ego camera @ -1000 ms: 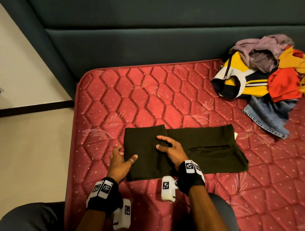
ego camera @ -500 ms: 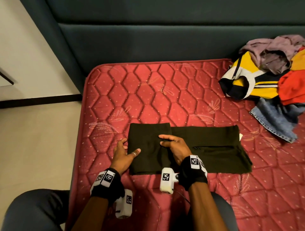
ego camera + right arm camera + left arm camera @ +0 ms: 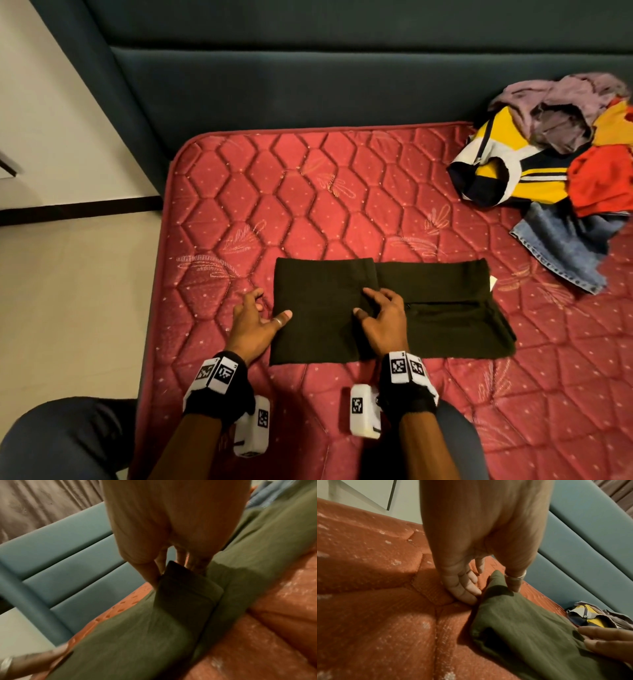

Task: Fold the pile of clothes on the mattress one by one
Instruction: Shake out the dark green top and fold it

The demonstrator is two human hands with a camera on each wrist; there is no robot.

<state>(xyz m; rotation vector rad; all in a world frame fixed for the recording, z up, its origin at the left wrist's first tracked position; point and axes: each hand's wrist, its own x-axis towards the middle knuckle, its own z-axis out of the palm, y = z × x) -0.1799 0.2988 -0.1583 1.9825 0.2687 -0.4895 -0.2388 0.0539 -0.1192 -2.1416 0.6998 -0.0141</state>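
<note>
Head view. Dark garment (image 3: 387, 311) flat on red mattress (image 3: 308, 205), near front edge, left end folded over middle. Left hand (image 3: 255, 323) at garment's left edge: thumb lying on cloth, fingers reaching to the edge, tips partly hidden. Right hand (image 3: 383, 317) on folded flap's edge, fingers bent, thumb against cloth; pinch not clear from here. Pile (image 3: 561, 164) at far right of mattress, well apart from garment, cut off by frame edge; purple, yellow-striped, red and denim pieces tangled, count not readable. Zip or pocket line on garment's right half barely legible.

Left wrist view. Left hand (image 3: 481, 547) over garment (image 3: 530, 628) corner: ringed thumb on top, fingers (image 3: 464, 588) curled at the edge below, grasping the corner. Right hand's fingertips (image 3: 607, 641) resting on cloth at lower right, rest cut off. Pile (image 3: 590, 616) only a sliver.

Right wrist view. Blurred. Right hand (image 3: 171, 527) pinching raised flap of garment (image 3: 180, 595) between thumb and fingers; fingertips hidden behind cloth. Left thumb (image 3: 34, 661) at bottom left, cut off.
</note>
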